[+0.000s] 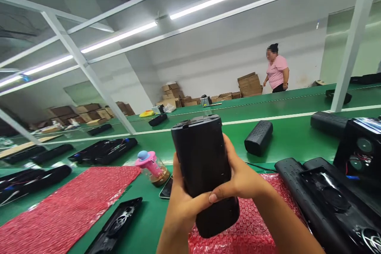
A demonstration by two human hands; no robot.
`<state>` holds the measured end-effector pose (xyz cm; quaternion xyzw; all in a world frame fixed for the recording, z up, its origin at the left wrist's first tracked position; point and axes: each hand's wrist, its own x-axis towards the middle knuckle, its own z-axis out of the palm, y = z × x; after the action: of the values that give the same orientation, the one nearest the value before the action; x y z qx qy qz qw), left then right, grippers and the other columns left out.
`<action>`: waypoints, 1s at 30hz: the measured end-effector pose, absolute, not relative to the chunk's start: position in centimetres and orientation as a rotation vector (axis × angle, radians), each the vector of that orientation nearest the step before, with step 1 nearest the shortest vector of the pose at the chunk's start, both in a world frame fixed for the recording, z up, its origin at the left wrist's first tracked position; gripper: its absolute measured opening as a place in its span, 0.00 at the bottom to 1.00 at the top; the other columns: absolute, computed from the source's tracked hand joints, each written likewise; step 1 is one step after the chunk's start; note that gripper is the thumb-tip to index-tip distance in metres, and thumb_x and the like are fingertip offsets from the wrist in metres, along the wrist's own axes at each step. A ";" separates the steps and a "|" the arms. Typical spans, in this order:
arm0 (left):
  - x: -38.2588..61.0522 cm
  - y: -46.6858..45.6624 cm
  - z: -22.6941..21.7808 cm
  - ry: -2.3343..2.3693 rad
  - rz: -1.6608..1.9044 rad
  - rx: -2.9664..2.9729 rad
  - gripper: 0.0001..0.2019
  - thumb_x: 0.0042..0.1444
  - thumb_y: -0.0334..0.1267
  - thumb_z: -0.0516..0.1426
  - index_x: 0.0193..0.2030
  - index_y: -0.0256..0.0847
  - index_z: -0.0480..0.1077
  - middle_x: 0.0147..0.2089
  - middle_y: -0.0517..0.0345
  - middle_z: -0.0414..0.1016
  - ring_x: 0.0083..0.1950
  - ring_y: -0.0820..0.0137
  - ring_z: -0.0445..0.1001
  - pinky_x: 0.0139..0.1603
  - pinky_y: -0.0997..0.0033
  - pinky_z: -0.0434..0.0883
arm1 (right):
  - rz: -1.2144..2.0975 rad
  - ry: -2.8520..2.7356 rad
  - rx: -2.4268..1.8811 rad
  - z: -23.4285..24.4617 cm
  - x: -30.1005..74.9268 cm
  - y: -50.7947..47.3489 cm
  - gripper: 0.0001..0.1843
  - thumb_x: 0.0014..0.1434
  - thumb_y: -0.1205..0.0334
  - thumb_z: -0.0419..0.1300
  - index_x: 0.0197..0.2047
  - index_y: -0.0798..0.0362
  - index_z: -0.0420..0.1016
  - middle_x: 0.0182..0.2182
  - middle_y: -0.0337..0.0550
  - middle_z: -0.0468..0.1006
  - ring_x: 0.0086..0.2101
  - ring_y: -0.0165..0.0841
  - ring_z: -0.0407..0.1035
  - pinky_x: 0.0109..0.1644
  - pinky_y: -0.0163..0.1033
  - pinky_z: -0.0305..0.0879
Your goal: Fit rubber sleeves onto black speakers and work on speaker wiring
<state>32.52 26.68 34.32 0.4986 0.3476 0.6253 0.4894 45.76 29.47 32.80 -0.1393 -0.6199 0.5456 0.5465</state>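
Both my hands hold up a black speaker housing (204, 166), a rounded plastic shell standing on end in front of me. My left hand (181, 202) wraps round its lower left side from behind. My right hand (241, 176) grips its right side, with the thumb pressed across the front. Under the hands lies a sheet of red bubble wrap (253, 230) on the green table (285, 135).
A second red bubble wrap sheet (68, 210) lies at left. A pink-capped bottle (151, 166) and a phone (166, 188) sit near it. Black speaker shells (327, 202) crowd the right, another speaker (258, 138) lies behind. A person in pink (276, 70) stands by cardboard boxes (249, 84).
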 end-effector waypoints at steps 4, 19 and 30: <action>32.4 26.8 33.9 0.873 1.492 1.232 0.58 0.27 0.31 0.70 0.66 0.52 0.44 0.51 0.52 0.73 0.46 0.56 0.75 0.41 0.65 0.77 | 1.353 -1.426 -0.305 33.2 45.8 29.1 0.60 0.43 0.63 0.68 0.66 0.50 0.29 0.63 0.53 0.49 0.59 0.44 0.51 0.64 0.54 0.48; 32.7 26.5 33.5 0.854 1.456 1.211 0.61 0.30 0.31 0.69 0.67 0.53 0.36 0.51 0.52 0.72 0.47 0.54 0.75 0.44 0.59 0.76 | 1.314 -1.481 -0.389 32.7 46.5 29.1 0.58 0.43 0.69 0.65 0.66 0.47 0.28 0.59 0.51 0.57 0.55 0.45 0.58 0.59 0.54 0.57; 32.7 26.5 33.6 0.862 1.456 1.192 0.61 0.28 0.30 0.69 0.67 0.53 0.38 0.49 0.53 0.73 0.45 0.55 0.76 0.42 0.61 0.77 | 1.321 -1.466 -0.443 32.9 46.4 29.0 0.59 0.42 0.68 0.64 0.66 0.49 0.28 0.58 0.52 0.58 0.54 0.45 0.60 0.57 0.54 0.59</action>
<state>32.74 26.51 33.59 0.4952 0.3580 0.6048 0.5107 46.44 28.97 32.93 -0.1858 -0.6143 0.5537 0.5306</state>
